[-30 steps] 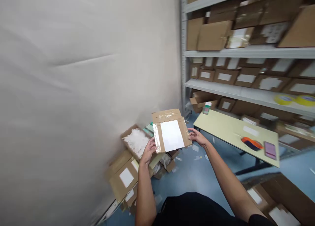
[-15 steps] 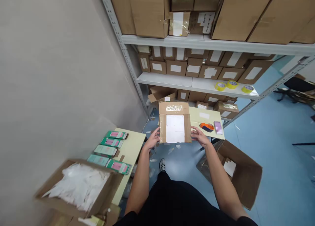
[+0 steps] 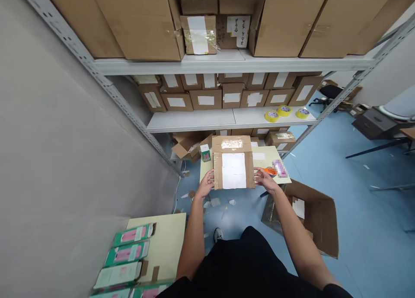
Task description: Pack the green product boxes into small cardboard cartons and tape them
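Note:
I hold a flat brown cardboard box [image 3: 232, 161] in front of me, with a white label on its top and clear tape across its far flap. My left hand [image 3: 206, 184] grips its near left corner, fingers closed on the edge. My right hand [image 3: 264, 179] grips the near right edge the same way. The box hangs above a small pale yellow table [image 3: 267, 154] that stands before a grey metal shelf rack [image 3: 227, 118].
The rack carries many labelled cardboard boxes and three yellow tape rolls [image 3: 285, 112]. An orange object [image 3: 268, 171] lies on the small table. An open empty carton [image 3: 311, 216] lies on the blue floor at right. A second table [image 3: 165, 241] at lower left holds green-pink packets [image 3: 129, 250].
My view has swung from the wall and floor boxes round to face the shelf rack. Both hands kept hold of the flat box, which is level and square to the rack.

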Demonstrator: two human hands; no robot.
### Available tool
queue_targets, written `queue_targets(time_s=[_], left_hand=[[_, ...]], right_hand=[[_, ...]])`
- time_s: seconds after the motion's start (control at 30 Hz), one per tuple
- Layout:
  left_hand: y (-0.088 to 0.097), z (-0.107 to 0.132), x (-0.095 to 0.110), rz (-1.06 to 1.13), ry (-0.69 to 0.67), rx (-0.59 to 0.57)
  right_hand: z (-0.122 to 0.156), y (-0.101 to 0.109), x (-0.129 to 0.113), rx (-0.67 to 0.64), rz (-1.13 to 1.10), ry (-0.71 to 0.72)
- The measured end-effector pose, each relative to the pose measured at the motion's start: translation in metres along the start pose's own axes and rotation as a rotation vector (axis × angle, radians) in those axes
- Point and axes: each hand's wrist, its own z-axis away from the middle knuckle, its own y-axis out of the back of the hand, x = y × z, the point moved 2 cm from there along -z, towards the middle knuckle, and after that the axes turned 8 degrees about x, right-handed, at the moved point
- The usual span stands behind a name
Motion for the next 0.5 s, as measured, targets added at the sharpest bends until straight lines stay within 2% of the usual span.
queue_targets(time_s=[0.1, 0.27, 0.4, 0.5], left_hand=[[-0.01, -0.029, -0.001, -0.037, -0.009, 0.02], [-0.034, -0.064, 0.001, -0.197, -0.027, 0.183], [-0.037, -0.076, 0.011, -0.273, -0.068, 0.331], [-0.037, -0.079, 0.011, -0.378, -0.003, 0.431]], right_hand=[[-0.019, 0.007, 0.005, 0.039, -0.013, 0.008], [-0.059, 0.018, 0.018, 0.048, -0.028, 0.003], [-0.099, 0.021, 0.038, 0.065, 0.014, 0.014], [-0.127, 0.029, 0.061, 0.15, 0.144, -0.016]])
